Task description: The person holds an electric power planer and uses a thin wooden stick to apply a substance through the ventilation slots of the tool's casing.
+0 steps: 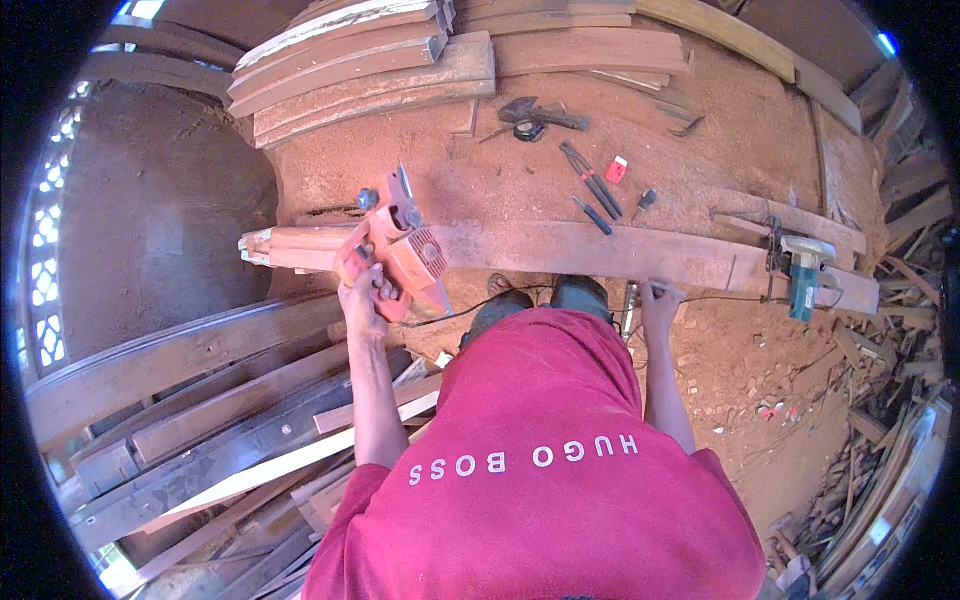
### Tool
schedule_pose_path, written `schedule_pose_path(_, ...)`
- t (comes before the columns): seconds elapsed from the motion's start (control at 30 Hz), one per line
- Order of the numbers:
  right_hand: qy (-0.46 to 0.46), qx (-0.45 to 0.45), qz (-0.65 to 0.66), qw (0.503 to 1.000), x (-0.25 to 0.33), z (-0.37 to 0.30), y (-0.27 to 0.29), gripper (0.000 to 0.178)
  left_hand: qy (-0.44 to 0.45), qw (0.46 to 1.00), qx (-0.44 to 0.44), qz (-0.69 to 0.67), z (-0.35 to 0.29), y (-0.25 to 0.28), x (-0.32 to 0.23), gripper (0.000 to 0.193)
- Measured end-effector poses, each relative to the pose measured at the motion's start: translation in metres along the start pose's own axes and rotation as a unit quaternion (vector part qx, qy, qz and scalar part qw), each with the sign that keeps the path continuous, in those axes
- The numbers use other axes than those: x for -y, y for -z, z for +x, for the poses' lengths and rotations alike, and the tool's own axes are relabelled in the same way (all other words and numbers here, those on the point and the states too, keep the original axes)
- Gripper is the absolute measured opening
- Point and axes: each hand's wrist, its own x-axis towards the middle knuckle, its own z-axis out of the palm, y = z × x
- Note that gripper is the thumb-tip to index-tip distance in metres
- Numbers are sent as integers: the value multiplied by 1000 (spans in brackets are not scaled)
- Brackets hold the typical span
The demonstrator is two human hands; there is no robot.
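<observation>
An orange-red handheld power planer with a ribbed vent (pixel 405 245) is raised at a tilt over the left part of a long reddish-brown wooden plank (pixel 590 248); whether they touch cannot be told. The left hand (pixel 368 298) is wrapped around the planer's handle. The right hand (pixel 660 302), fingers curled, is at the plank's near edge, right of the knees; I cannot tell whether it grips anything. A thin black cable (pixel 440 321) runs from the planer toward the knees, which are close against that same edge.

Toward the plank's right end sits a teal-and-grey power saw (pixel 803 285), well apart from the planer. Past the far edge, pincers with red-and-black handles (pixel 592 182) and a blue-handled slim tool (pixel 593 215) lie near the middle; a dark-headed hammer with a wooden handle (pixel 545 115) lies farther off. A stretch of reddish sawdust (pixel 330 165) separates the planer from stacked brown boards (pixel 370 100). Long timbers (pixel 230 405) crowd the near left, just beside the left forearm.
</observation>
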Motion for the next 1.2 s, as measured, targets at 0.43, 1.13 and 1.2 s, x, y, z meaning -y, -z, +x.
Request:
schedule_pose_path(0.43,168,130,238,948,261,37,-26,14,-30,953,130,-273,-28,-89,6,16)
schedule_pose_path(1.13,422,229,89,872,318,-13,-57,11,-9,918,168,-359,-26,-107,19,13)
schedule_pose_path(1.2,445,238,94,858,323,-14,-55,10,-12,916,154,-369,-27,-107,19,13)
